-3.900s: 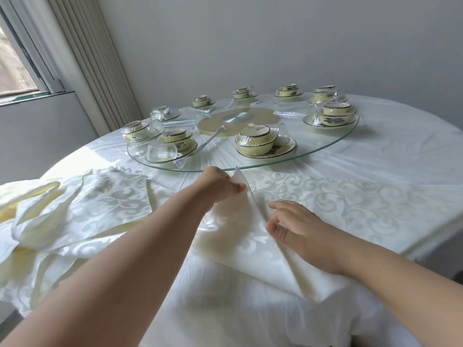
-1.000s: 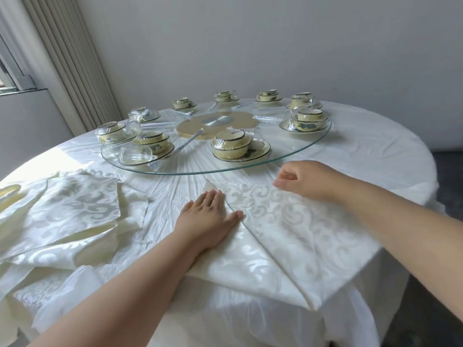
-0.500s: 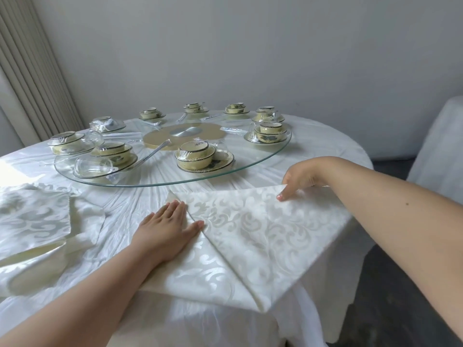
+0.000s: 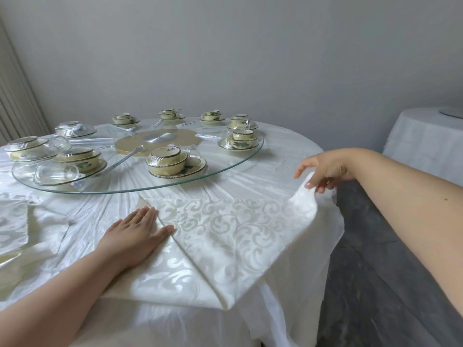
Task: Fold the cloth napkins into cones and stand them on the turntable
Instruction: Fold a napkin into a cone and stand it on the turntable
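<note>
Left hand (image 4: 136, 231) flat on napkin (image 4: 225, 236), right hand (image 4: 325, 171) pinching corner

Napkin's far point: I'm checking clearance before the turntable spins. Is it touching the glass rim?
Apart. The head view shows bare tablecloth between the napkin point and the glass turntable rim.

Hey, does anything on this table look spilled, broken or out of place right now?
Nothing spilled or broken. The bowl sets on the glass turntable are plastic-wrapped, and the napkin being folded overhangs the table edge.
</note>
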Demonstrator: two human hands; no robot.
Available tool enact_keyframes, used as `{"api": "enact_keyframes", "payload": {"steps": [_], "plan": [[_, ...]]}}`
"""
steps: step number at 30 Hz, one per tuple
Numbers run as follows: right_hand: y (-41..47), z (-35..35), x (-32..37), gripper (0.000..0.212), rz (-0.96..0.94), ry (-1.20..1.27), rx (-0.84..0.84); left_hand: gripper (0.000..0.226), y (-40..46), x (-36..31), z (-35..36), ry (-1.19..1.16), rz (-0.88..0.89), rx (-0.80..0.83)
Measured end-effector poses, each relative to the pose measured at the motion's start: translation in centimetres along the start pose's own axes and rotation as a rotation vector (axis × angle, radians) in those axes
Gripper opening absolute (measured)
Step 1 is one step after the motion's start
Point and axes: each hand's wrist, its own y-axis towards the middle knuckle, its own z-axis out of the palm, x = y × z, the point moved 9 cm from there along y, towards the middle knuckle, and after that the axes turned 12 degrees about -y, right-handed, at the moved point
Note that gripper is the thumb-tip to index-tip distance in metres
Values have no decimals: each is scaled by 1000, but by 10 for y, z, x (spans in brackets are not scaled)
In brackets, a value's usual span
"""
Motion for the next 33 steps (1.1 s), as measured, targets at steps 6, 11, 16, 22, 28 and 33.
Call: {"api": "enact_keyframes", "payload": {"steps": [6, 11, 16, 22, 28, 33], "plan": [[12, 39, 128, 17, -309, 403, 91, 85, -3, -1, -3, -14, 1, -14], [38, 99, 210, 28, -468, 306, 322, 83, -3, -3, -3, -50, 10, 0], [74, 133, 261, 12, -548, -17, 129, 80, -1, 0, -1, -62, 13, 11], [93, 146, 299, 24, -557, -297, -191, 63, 3, 2, -3, -185, 72, -1], [98, 164, 313, 27, -538, -516, -262, 36, 1, 5, -30, -316, 170, 50], [101, 170, 320, 23, -525, -446, -222, 29, 3, 12, -42, -206, 225, -46]]}}
